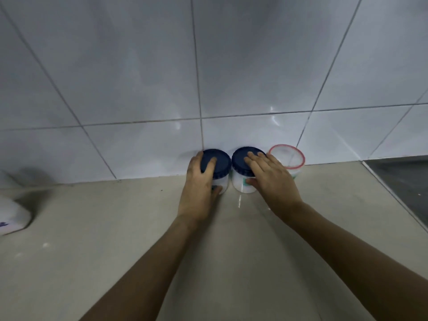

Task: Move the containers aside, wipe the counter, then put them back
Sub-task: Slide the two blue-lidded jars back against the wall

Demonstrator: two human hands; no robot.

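Note:
Two clear jars with dark blue lids stand side by side against the tiled wall on the beige counter. My left hand is wrapped over the left jar, fingers on its lid and thumb on its side. My right hand grips the right jar the same way, with the thumb against its front. A third clear container with a red rim stands just right of them, partly hidden behind my right hand.
A white object lies at the counter's left edge. A dark surface begins at the far right, set off by a light border. White wall tiles rise behind the jars.

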